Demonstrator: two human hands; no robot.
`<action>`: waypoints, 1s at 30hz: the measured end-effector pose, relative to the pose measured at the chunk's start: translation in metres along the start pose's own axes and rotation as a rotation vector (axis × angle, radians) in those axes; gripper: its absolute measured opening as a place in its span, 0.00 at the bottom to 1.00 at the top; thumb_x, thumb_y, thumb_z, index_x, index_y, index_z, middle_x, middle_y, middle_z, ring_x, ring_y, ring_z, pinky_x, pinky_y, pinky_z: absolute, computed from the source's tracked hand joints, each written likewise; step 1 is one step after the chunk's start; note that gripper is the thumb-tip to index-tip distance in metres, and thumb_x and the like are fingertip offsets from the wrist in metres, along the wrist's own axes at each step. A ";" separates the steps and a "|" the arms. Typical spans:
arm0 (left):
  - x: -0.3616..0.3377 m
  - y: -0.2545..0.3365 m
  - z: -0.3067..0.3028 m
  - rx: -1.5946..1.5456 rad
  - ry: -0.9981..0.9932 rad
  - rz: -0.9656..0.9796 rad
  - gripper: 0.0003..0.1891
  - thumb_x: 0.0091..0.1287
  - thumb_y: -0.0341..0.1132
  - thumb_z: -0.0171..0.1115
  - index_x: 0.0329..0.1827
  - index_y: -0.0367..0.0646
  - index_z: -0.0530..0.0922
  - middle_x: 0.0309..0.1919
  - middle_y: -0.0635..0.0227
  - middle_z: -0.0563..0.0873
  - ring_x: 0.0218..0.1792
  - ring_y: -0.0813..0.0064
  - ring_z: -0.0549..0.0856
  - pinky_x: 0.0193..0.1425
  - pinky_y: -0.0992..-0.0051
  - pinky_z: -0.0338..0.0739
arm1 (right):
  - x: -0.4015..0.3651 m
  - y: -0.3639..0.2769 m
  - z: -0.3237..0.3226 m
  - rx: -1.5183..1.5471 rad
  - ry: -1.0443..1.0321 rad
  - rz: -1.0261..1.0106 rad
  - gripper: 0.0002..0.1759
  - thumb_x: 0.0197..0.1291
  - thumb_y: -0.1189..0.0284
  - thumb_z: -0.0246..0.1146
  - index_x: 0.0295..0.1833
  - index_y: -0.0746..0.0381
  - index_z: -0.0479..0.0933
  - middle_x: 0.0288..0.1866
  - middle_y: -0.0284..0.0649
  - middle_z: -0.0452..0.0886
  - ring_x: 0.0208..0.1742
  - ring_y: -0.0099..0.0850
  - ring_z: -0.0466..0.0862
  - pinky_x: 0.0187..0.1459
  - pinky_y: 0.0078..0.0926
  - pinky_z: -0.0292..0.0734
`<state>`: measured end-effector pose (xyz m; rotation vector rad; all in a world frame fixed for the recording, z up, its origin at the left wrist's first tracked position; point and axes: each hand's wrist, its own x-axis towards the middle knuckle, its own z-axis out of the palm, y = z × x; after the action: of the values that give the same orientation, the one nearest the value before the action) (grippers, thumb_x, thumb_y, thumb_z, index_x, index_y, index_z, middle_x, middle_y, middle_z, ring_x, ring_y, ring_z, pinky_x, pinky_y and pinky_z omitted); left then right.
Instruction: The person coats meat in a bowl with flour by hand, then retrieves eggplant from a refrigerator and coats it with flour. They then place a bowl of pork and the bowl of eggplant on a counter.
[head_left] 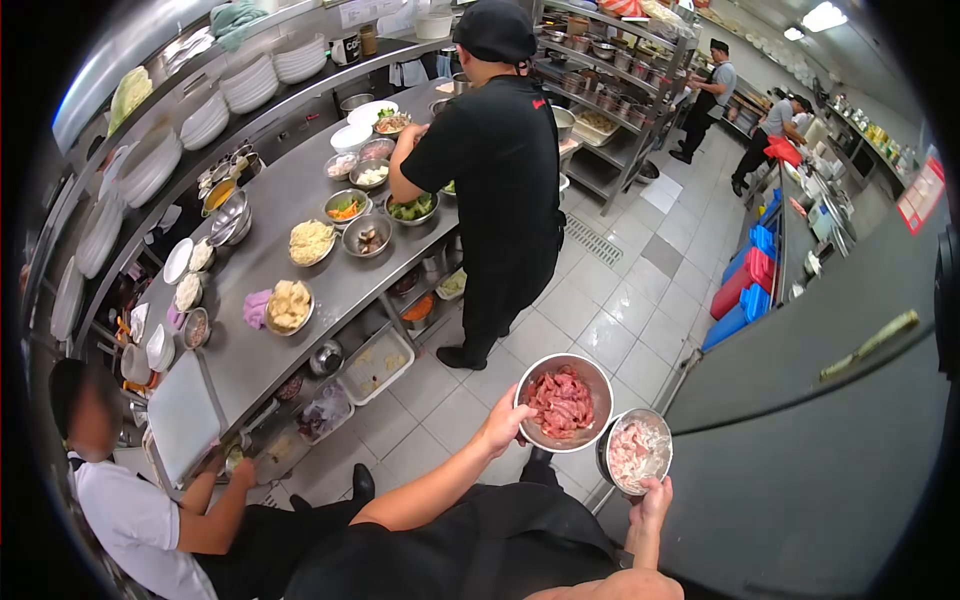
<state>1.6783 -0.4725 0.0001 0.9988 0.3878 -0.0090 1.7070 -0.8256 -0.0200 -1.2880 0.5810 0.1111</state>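
Observation:
My left hand [503,424] grips the rim of a metal bowl [603,374] that holds strips of raw red meat [563,404]. In my right hand [651,502] is a smaller metal bowl [606,462] with pale pink, sliced raw meat [638,452] in it. Both bowls are held out in front of my body over the tiled floor, side by side, with their rims very close; whether they touch is hard to tell.
A long steel counter [285,215] with bowls of ingredients stands at the left. A person in black [500,170] works beside it; another in white [130,520] is at lower left. Dark cabinet doors [790,470] are at right. Two people work farther back.

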 end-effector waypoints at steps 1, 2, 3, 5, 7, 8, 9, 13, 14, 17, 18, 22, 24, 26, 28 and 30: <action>0.023 0.000 0.009 -0.001 0.004 0.002 0.32 0.66 0.32 0.60 0.75 0.44 0.64 0.40 0.63 0.84 0.22 0.77 0.82 0.15 0.77 0.73 | 0.028 -0.010 0.007 -0.008 0.008 0.012 0.29 0.47 0.79 0.58 0.60 0.63 0.69 0.44 0.46 0.83 0.28 0.42 0.85 0.20 0.37 0.80; 0.046 -0.001 0.016 -0.011 0.012 0.016 0.32 0.66 0.32 0.59 0.75 0.44 0.64 0.40 0.63 0.84 0.22 0.78 0.82 0.15 0.77 0.72 | 0.055 -0.021 0.019 -0.024 -0.009 0.007 0.29 0.48 0.79 0.58 0.60 0.62 0.70 0.44 0.46 0.83 0.28 0.41 0.85 0.20 0.36 0.80; 0.069 0.000 0.025 -0.015 0.027 0.024 0.32 0.66 0.32 0.59 0.75 0.44 0.64 0.40 0.63 0.84 0.22 0.78 0.82 0.15 0.77 0.72 | 0.084 -0.031 0.027 -0.032 -0.024 0.011 0.29 0.48 0.79 0.58 0.60 0.62 0.70 0.44 0.46 0.83 0.28 0.41 0.85 0.20 0.36 0.80; 0.112 0.012 0.044 -0.028 0.052 0.011 0.32 0.66 0.32 0.59 0.75 0.44 0.64 0.39 0.63 0.84 0.22 0.78 0.82 0.14 0.78 0.72 | 0.142 -0.056 0.055 -0.037 -0.025 0.020 0.27 0.47 0.79 0.58 0.58 0.63 0.70 0.45 0.46 0.83 0.29 0.41 0.86 0.20 0.36 0.80; 0.151 0.029 0.066 -0.011 0.100 0.007 0.32 0.66 0.31 0.59 0.75 0.43 0.64 0.40 0.63 0.83 0.22 0.78 0.82 0.14 0.78 0.73 | 0.194 -0.085 0.081 -0.037 -0.066 0.004 0.26 0.47 0.79 0.58 0.57 0.63 0.70 0.45 0.46 0.83 0.29 0.41 0.86 0.20 0.36 0.80; 0.172 0.037 0.077 -0.002 0.144 0.030 0.32 0.66 0.32 0.59 0.75 0.44 0.64 0.40 0.63 0.83 0.22 0.77 0.82 0.14 0.77 0.73 | 0.222 -0.103 0.098 -0.041 -0.100 -0.022 0.25 0.47 0.79 0.58 0.56 0.63 0.69 0.44 0.46 0.83 0.29 0.41 0.86 0.20 0.36 0.80; 0.191 0.044 0.086 0.005 0.188 0.046 0.32 0.66 0.32 0.59 0.75 0.44 0.63 0.40 0.63 0.83 0.22 0.77 0.82 0.14 0.77 0.73 | 0.248 -0.119 0.117 -0.043 -0.117 -0.021 0.25 0.47 0.79 0.58 0.56 0.63 0.69 0.44 0.46 0.83 0.29 0.41 0.86 0.20 0.36 0.80; 0.253 0.070 0.108 -0.025 0.214 0.089 0.32 0.66 0.33 0.60 0.75 0.45 0.63 0.41 0.63 0.83 0.23 0.78 0.83 0.15 0.77 0.74 | 0.331 -0.169 0.178 -0.096 -0.249 -0.042 0.25 0.48 0.78 0.57 0.56 0.64 0.69 0.46 0.47 0.83 0.33 0.40 0.87 0.21 0.38 0.81; 0.268 0.078 0.118 -0.035 0.233 0.086 0.28 0.66 0.31 0.59 0.71 0.47 0.67 0.39 0.66 0.83 0.23 0.78 0.83 0.17 0.78 0.74 | 0.351 -0.181 0.196 -0.094 -0.260 -0.048 0.26 0.48 0.79 0.57 0.57 0.64 0.69 0.47 0.47 0.83 0.33 0.40 0.87 0.21 0.39 0.81; 0.324 0.083 0.130 -0.023 0.224 0.077 0.31 0.66 0.32 0.60 0.74 0.45 0.63 0.41 0.63 0.83 0.23 0.78 0.83 0.16 0.77 0.74 | 0.414 -0.205 0.229 -0.093 -0.294 -0.042 0.30 0.48 0.79 0.58 0.62 0.66 0.67 0.49 0.48 0.83 0.34 0.41 0.87 0.21 0.39 0.81; 0.343 0.083 0.135 -0.026 0.231 0.075 0.31 0.66 0.32 0.60 0.74 0.45 0.63 0.41 0.63 0.83 0.23 0.78 0.83 0.16 0.77 0.74 | 0.434 -0.208 0.237 -0.083 -0.306 -0.030 0.33 0.48 0.79 0.58 0.65 0.66 0.66 0.51 0.50 0.82 0.34 0.42 0.87 0.21 0.39 0.82; 0.433 0.098 0.145 -0.014 0.166 0.026 0.31 0.67 0.32 0.59 0.74 0.44 0.63 0.41 0.62 0.83 0.23 0.77 0.83 0.16 0.77 0.75 | 0.500 -0.219 0.281 -0.071 -0.196 -0.004 0.38 0.49 0.79 0.58 0.70 0.66 0.62 0.53 0.52 0.82 0.34 0.44 0.88 0.21 0.39 0.82; 0.481 0.108 0.160 -0.027 0.109 0.028 0.31 0.67 0.33 0.58 0.74 0.44 0.62 0.41 0.61 0.83 0.23 0.76 0.83 0.16 0.76 0.74 | 0.541 -0.229 0.287 -0.081 -0.183 0.008 0.39 0.49 0.79 0.59 0.71 0.66 0.62 0.53 0.52 0.82 0.34 0.44 0.88 0.21 0.39 0.82; 0.517 0.122 0.169 -0.047 0.105 0.032 0.31 0.67 0.33 0.58 0.74 0.43 0.63 0.40 0.61 0.83 0.22 0.76 0.82 0.16 0.76 0.74 | 0.565 -0.244 0.290 -0.122 -0.220 0.065 0.37 0.48 0.78 0.59 0.69 0.64 0.64 0.51 0.50 0.83 0.34 0.45 0.88 0.19 0.39 0.83; 0.554 0.143 0.176 -0.070 0.089 0.045 0.31 0.67 0.33 0.58 0.74 0.42 0.63 0.37 0.61 0.84 0.21 0.75 0.82 0.15 0.75 0.73 | 0.597 -0.251 0.292 -0.134 -0.202 0.054 0.35 0.47 0.78 0.59 0.66 0.64 0.66 0.51 0.50 0.83 0.34 0.45 0.88 0.19 0.39 0.83; 0.595 0.160 0.187 -0.067 0.105 0.063 0.31 0.67 0.33 0.58 0.73 0.41 0.63 0.37 0.61 0.83 0.20 0.75 0.82 0.15 0.75 0.73 | 0.621 -0.268 0.309 -0.143 -0.137 0.044 0.29 0.45 0.77 0.60 0.59 0.62 0.71 0.48 0.47 0.84 0.33 0.43 0.88 0.19 0.37 0.82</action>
<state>2.3210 -0.4382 0.0285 0.9469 0.4498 0.1134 2.4482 -0.7669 -0.0267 -1.3942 0.4910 0.2799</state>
